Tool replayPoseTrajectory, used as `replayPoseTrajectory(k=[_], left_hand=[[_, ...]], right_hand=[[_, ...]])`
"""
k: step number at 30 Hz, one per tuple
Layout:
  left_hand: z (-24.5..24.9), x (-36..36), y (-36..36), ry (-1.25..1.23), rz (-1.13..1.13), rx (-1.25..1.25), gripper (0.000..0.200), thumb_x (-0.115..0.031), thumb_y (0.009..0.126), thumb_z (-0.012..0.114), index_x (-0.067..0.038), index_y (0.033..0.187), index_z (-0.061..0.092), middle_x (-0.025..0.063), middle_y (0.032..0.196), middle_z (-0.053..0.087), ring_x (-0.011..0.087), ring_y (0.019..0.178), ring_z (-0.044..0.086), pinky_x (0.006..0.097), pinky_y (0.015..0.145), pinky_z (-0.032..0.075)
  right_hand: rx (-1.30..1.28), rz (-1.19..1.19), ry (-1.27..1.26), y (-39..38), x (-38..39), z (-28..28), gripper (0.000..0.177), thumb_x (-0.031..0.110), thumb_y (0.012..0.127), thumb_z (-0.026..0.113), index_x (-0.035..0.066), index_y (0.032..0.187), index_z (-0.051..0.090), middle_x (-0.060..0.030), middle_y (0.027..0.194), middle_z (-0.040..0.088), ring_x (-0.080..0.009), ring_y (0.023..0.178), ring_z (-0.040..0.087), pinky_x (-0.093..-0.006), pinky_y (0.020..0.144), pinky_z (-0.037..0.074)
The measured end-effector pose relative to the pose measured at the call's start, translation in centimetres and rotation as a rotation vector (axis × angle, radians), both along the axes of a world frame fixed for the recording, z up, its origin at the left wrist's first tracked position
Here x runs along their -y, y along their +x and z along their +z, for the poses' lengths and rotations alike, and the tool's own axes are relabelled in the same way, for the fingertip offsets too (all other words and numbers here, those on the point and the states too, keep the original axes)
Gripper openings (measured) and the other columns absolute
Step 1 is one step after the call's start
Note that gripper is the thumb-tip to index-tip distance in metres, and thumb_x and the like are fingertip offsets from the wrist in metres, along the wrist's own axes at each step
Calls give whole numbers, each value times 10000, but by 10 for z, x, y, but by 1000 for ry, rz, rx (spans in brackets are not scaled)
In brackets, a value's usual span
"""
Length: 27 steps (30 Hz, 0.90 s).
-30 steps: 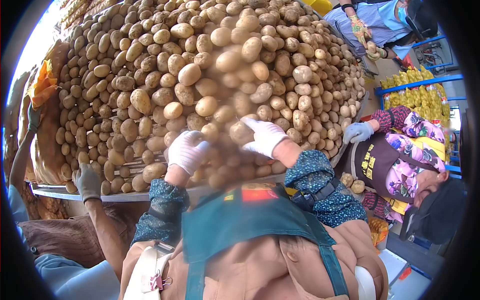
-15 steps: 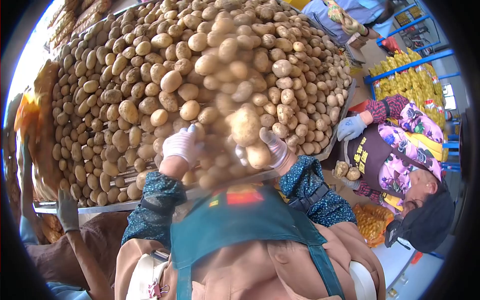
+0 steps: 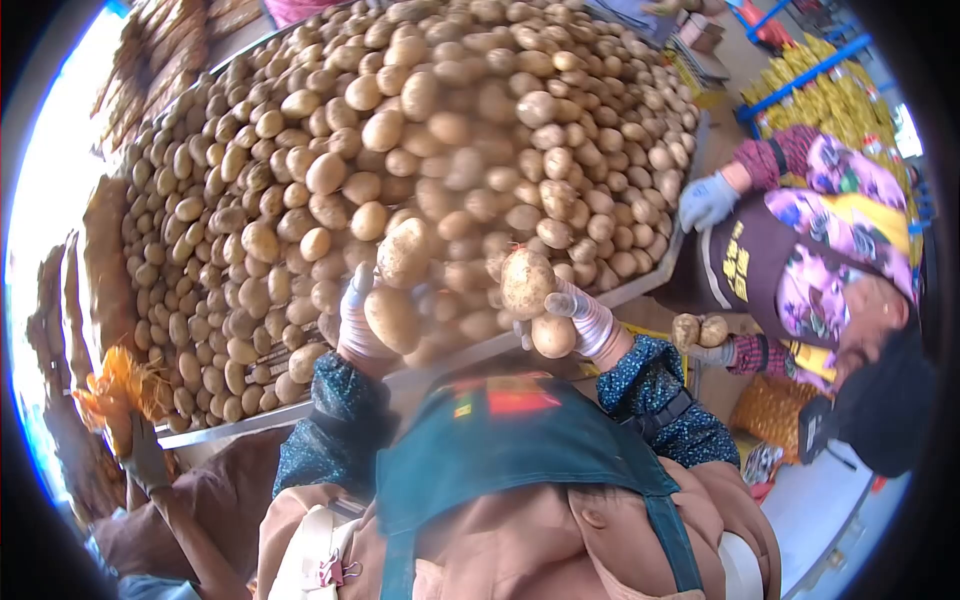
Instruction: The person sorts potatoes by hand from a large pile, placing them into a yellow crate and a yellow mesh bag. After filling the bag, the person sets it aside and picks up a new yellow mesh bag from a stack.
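Observation:
My left hand (image 3: 358,318), in a whitish glove, is closed on two potatoes: an oval one (image 3: 403,254) above and a smooth one (image 3: 392,320) below. In my gloved right hand (image 3: 592,318) I hold a large soil-specked potato (image 3: 527,284) and a smaller round one (image 3: 553,336). Both hands are over the near edge of a broad table (image 3: 480,352) heaped with loose potatoes (image 3: 260,242). A blurred patch in the middle of the view hides detail between my hands.
A co-worker's blue-gloved hand (image 3: 708,202) rests at the table's right edge; their other hand (image 3: 716,350) holds potatoes. To the left, another person's hand (image 3: 148,462) grasps an orange net bag (image 3: 122,388). Yellow net sacks (image 3: 812,95) are stacked at upper right.
My left hand, earlier over the heap with no potato clearly in it, now holds two. My right hand has moved right with its two potatoes. The orange net bag at left has lowered.

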<state>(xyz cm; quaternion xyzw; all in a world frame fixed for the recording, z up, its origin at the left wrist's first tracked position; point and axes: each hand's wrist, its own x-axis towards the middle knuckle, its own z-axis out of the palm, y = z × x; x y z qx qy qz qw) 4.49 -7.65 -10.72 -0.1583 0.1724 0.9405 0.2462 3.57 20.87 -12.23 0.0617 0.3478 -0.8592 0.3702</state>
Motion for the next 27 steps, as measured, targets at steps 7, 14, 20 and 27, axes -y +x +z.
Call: replayPoseTrajectory(k=[7,14,20,27], left_hand=[[-4,-83,2,-189,-317,-13,713,-504,871,676,-66,1401,487,130,1325,562,268,1173,563,418,1035,452],[-70,-169,33,-276,-694,101,642,-463,909,650,-4,1333,502,205,1031,680,257,720,693,395,578,597],[-74,-257,54,-317,-980,169,520,-392,919,660,-31,1276,547,153,1085,670,233,772,665,379,667,577],[-115,-319,73,-305,-996,310,479,-387,958,608,-27,1269,551,156,1069,677,267,753,669,419,620,586]], right_hand=[[-32,-70,108,62,-71,9,711,376,745,813,20,1293,532,-95,970,650,-195,789,670,-300,668,570],[216,-325,364,176,-155,-51,604,303,836,764,73,1347,541,-24,1130,629,-138,935,631,-287,828,529],[440,-520,339,255,-203,-93,509,346,827,759,102,1237,582,-3,1007,603,-135,843,600,-297,749,536],[497,-644,283,313,-226,-106,494,321,832,740,95,1241,579,-35,1027,608,-147,823,602,-325,680,553]])
